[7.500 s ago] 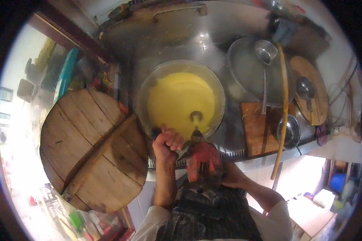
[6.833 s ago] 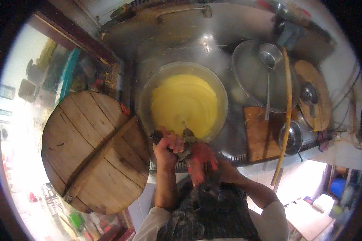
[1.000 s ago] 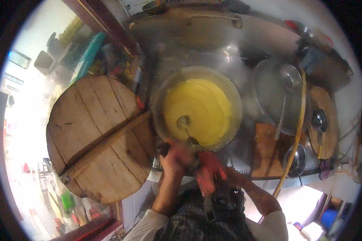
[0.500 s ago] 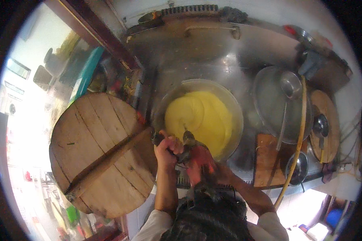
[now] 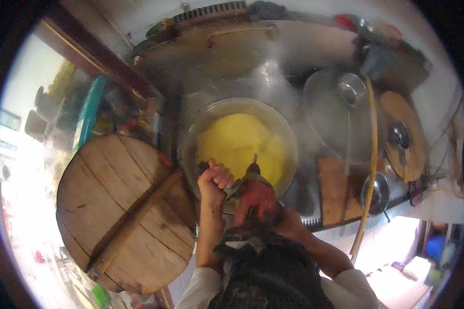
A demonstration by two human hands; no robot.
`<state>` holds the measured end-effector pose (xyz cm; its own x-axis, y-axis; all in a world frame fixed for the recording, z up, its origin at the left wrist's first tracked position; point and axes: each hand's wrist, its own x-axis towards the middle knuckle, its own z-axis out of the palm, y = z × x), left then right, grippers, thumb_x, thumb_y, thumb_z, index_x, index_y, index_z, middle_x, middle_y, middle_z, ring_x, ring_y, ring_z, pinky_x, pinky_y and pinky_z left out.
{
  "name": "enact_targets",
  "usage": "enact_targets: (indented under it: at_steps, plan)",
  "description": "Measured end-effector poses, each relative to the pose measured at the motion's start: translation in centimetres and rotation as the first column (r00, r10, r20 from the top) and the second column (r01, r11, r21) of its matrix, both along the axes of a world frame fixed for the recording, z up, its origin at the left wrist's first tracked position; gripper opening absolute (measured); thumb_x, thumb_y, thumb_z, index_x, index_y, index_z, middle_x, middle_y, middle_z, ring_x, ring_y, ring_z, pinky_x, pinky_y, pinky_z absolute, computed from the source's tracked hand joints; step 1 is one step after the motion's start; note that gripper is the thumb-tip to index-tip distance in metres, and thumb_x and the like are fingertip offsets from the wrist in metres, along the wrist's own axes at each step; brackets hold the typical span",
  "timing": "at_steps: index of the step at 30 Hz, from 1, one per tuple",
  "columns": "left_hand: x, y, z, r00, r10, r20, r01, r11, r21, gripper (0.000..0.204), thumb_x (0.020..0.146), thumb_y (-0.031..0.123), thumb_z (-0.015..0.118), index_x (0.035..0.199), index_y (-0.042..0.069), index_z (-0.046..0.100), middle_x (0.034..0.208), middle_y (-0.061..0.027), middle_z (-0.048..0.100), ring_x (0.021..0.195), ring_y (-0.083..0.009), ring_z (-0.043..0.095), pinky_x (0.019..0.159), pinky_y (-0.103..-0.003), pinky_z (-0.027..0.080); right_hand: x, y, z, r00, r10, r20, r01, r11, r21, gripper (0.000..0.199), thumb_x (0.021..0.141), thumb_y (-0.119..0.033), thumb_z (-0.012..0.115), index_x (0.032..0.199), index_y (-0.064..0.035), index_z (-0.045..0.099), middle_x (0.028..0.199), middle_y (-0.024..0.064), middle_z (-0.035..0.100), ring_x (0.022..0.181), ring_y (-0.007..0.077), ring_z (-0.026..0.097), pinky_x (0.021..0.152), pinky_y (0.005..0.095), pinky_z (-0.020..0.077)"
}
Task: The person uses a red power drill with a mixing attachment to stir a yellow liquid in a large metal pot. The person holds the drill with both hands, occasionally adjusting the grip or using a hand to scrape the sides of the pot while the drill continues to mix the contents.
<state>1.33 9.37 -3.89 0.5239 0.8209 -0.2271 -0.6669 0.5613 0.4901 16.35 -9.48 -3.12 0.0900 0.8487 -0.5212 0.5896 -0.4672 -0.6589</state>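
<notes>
A large round metal pot (image 5: 287,135), set into the steel counter, holds a thick, smooth yellow mixture (image 5: 237,131). Over its near side is a red and black power drill (image 5: 258,198), with its shaft pointing down into the yellow mass; whatever is on the shaft's lower end is sunk out of sight. My left hand (image 5: 216,179) is wrapped around the drill's dark side handle. At the rear of the tool, my right hand (image 5: 284,220) holds its body, with most of the fingers hidden behind the drill.
A round wooden lid (image 5: 123,211) with a crossbar lies left of the pot. To the right are a second large pan (image 5: 319,123) with a long-handled ladle (image 5: 352,90), a brown board (image 5: 337,190), a yellow hose (image 5: 372,170) and a smaller metal bowl (image 5: 376,193).
The drill has moved rightward relative to the pot, with both hands still on it. Folds in the yellow mixture have shifted. The whole view has swung, so the counter sits further left.
</notes>
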Motion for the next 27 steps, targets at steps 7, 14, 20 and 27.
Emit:
enact_targets:
  at_steps: [7, 14, 20, 27]
  plan:
    - [-5.7, -1.0, 0.0, 0.993, -0.06, 0.101, 0.078, 0.981, -0.179, 0.014, 0.075, 0.01, 0.05, 0.064, 0.015, 0.041, 0.05, 0.0077, 0.03, 0.039, -0.0073, 0.027, 0.041, -0.025, 0.027, -2.2, -3.1, 3.7, 0.961, 0.259, -0.092, -0.247, 0.961, 0.122, 0.045, 0.066, -0.026, 0.06, 0.102, -0.0006, 0.057, 0.089, 0.0239, 0.06, 0.086, 0.0404, 0.058, 0.079, 0.0452, 0.0466]
    - [-12.4, -0.7, 4.5, 0.993, 0.119, -0.017, -0.12, 0.966, -0.231, 0.027, 0.079, 0.01, 0.049, 0.056, 0.015, 0.034, 0.049, 0.0059, 0.03, 0.043, -0.0079, 0.031, 0.042, -0.025, 0.029, -5.8, -0.7, 6.0, 0.814, 0.354, -0.46, -0.321, 0.935, 0.153, 0.041, 0.063, -0.025, 0.061, 0.092, 0.0041, 0.059, 0.087, 0.0279, 0.059, 0.086, 0.0396, 0.057, 0.075, 0.0435, 0.0457]
    - [-12.6, 0.2, 6.4, 0.972, 0.203, -0.122, -0.222, 0.96, -0.17, 0.028, 0.078, 0.01, 0.049, 0.056, 0.015, 0.032, 0.049, 0.0047, 0.028, 0.043, -0.0086, 0.031, 0.043, -0.026, 0.029, -4.0, 3.0, 7.7, 0.727, 0.476, -0.495, -0.453, 0.874, 0.175, 0.046, 0.061, -0.017, 0.063, 0.102, 0.0026, 0.055, 0.069, 0.018, 0.062, 0.066, 0.036, 0.061, 0.062, 0.0427, 0.0479]
    - [-6.0, -2.7, 5.0, 0.882, 0.311, -0.354, -0.306, 0.949, 0.073, 0.021, 0.074, 0.014, 0.048, 0.058, 0.012, 0.035, 0.05, 0.0021, 0.03, 0.043, -0.013, 0.031, 0.042, -0.028, 0.027, -1.4, -0.2, -0.8, 0.77, 0.291, -0.568, -0.11, 0.937, 0.331, 0.057, 0.069, -0.015, 0.063, 0.121, -0.0011, 0.046, 0.096, 0.0161, 0.062, 0.092, 0.023, 0.059, 0.082, 0.0359, 0.0462]
